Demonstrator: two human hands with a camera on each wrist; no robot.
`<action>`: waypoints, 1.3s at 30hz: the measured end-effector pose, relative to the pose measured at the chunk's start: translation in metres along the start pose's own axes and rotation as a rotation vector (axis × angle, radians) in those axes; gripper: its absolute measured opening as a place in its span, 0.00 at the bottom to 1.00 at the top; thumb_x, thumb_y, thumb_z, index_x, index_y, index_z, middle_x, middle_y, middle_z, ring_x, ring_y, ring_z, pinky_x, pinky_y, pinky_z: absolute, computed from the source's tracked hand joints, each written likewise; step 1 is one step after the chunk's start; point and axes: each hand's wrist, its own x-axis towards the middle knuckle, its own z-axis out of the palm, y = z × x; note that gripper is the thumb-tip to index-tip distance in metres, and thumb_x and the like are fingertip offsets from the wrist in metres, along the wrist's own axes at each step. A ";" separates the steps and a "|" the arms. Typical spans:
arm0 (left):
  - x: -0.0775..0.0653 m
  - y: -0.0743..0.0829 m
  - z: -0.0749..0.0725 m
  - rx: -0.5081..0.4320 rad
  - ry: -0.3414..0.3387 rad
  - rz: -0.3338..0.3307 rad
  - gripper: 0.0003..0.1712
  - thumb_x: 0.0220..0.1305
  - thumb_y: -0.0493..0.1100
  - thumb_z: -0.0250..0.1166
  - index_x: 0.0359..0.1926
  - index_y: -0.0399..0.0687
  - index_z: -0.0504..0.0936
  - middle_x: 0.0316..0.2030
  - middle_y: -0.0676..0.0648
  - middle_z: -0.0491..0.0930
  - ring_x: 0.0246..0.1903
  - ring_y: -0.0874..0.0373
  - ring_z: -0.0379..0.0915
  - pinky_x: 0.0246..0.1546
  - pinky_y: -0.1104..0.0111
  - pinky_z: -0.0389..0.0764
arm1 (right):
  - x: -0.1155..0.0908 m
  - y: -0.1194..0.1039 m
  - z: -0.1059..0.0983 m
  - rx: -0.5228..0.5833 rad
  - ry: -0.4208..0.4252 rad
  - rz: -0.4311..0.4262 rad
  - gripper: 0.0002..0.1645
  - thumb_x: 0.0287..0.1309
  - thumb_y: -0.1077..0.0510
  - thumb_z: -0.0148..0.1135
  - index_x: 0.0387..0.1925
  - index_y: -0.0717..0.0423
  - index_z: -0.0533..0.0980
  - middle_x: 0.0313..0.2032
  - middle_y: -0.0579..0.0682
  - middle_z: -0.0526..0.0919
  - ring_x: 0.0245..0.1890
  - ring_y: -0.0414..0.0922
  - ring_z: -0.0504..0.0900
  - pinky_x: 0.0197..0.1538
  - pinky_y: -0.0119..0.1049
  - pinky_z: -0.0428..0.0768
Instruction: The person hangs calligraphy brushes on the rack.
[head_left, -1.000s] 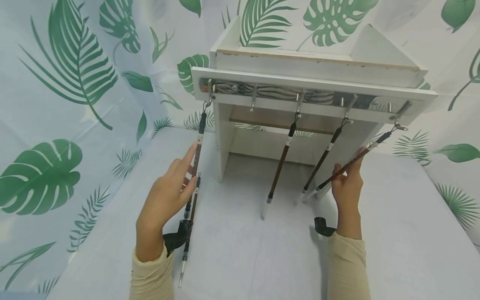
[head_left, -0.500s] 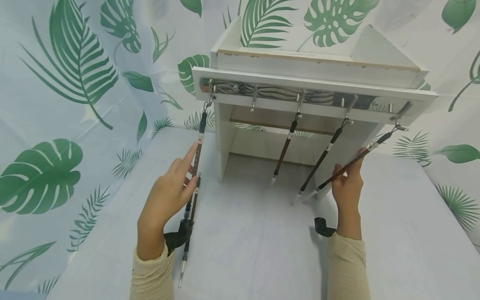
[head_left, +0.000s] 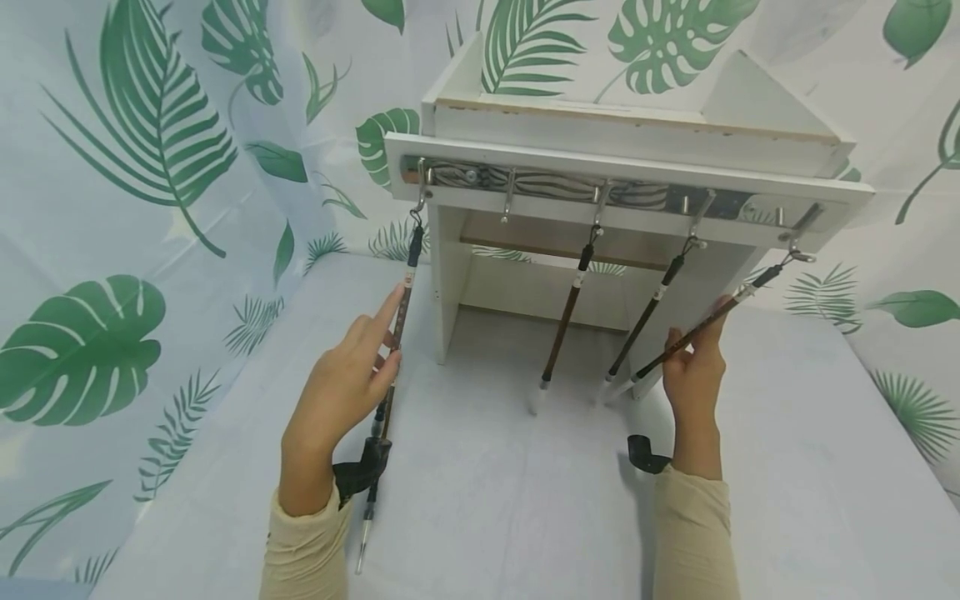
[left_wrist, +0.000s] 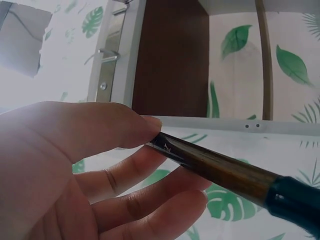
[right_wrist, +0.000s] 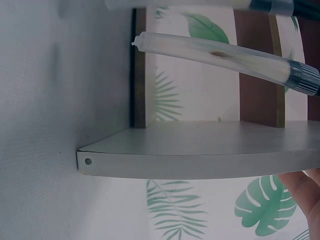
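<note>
Green leaf prints cover the backdrop (head_left: 322, 50) across the top and left of the head view, and beneath it we see a pale desk (head_left: 517, 508). On it, from upper centre to upper right, stands a white shelf (head_left: 570, 127) with a patterned rail (head_left: 551, 185) of metal hooks along its front.

Left of centre, our left hand (head_left: 348, 358) pinches the left brush (head_left: 402, 312), which hangs by its cord loop from the leftmost hook. From the left wrist we see the thumb (left_wrist: 115, 122) on the shaft and the other fingers loosely bent beneath.

Right of centre, our right hand (head_left: 696, 375) is at the shelf's side panel (right_wrist: 200, 141), behind the right brush (head_left: 701, 327), which slants down from the rightmost hook. Some of its fingers (right_wrist: 305, 192) show beside the panel at the lower right of the right wrist view; we cannot tell whether they grip it or only rest there.

Between our hands hang the centre brush (head_left: 567, 317) and, to its right, another brush (head_left: 647, 315), both tilted, with pale tips. At lower left we find a loose brush (head_left: 370, 508) on the desk, partly hidden behind a black wrist mount (head_left: 363, 468).
</note>
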 end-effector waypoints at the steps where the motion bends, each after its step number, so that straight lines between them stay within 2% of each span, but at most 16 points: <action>1: 0.000 0.000 0.000 0.000 0.000 -0.001 0.41 0.59 0.35 0.57 0.70 0.55 0.50 0.34 0.46 0.73 0.26 0.56 0.77 0.18 0.72 0.73 | 0.000 0.000 0.000 0.000 -0.002 0.003 0.46 0.60 0.69 0.46 0.70 0.42 0.37 0.61 0.63 0.66 0.51 0.65 0.74 0.46 0.59 0.76; 20: 0.000 0.001 0.002 0.020 0.079 0.030 0.39 0.58 0.34 0.59 0.69 0.52 0.55 0.31 0.47 0.71 0.24 0.59 0.77 0.14 0.75 0.70 | 0.000 0.000 0.002 -0.002 0.003 -0.004 0.45 0.60 0.69 0.46 0.70 0.42 0.37 0.62 0.63 0.66 0.51 0.65 0.74 0.46 0.59 0.76; 30: 0.000 0.003 0.000 0.003 0.069 0.011 0.39 0.58 0.35 0.59 0.69 0.51 0.55 0.32 0.46 0.71 0.24 0.58 0.77 0.16 0.75 0.71 | 0.000 -0.003 0.001 -0.004 -0.004 0.013 0.46 0.60 0.69 0.46 0.70 0.42 0.37 0.61 0.63 0.66 0.50 0.66 0.75 0.45 0.58 0.77; 39: 0.000 0.004 0.000 -0.013 0.084 0.028 0.38 0.58 0.34 0.58 0.69 0.51 0.56 0.32 0.46 0.70 0.23 0.58 0.76 0.16 0.75 0.72 | 0.000 -0.003 0.000 -0.001 -0.008 0.025 0.46 0.60 0.69 0.46 0.70 0.42 0.37 0.61 0.63 0.66 0.50 0.65 0.75 0.45 0.58 0.77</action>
